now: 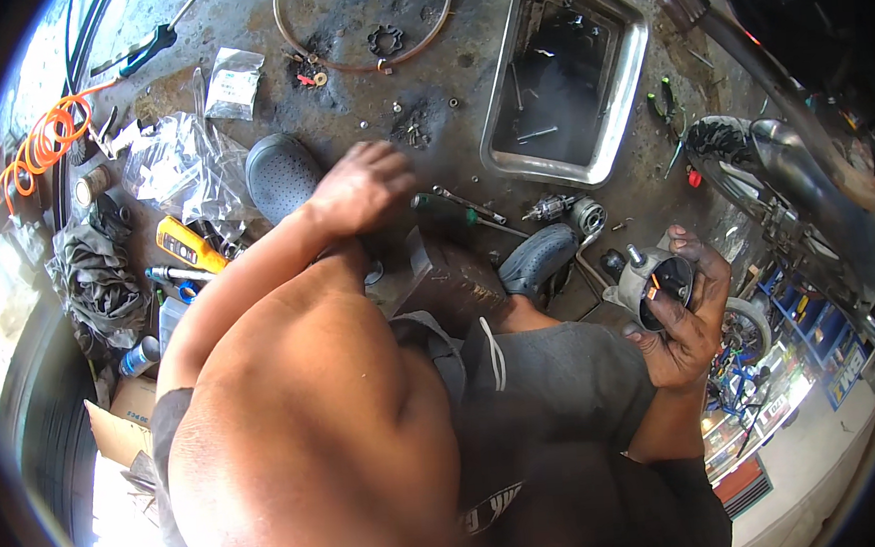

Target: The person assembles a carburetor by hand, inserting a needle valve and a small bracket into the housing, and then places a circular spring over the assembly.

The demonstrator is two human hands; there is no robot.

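Fingers (660, 312) of the right hand (686, 323) clamp a round grey metal motor part (655, 282) above the knee, while the left hand (362, 186), fingers loosely curled and empty, reaches over the oily floor (347, 109) toward a screwdriver (459, 212), steel tray (626, 81) beyond.

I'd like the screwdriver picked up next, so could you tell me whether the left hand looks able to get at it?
Probably yes: the left hand hovers empty just beside the green-handled screwdriver, and nothing lies between them on the floor.
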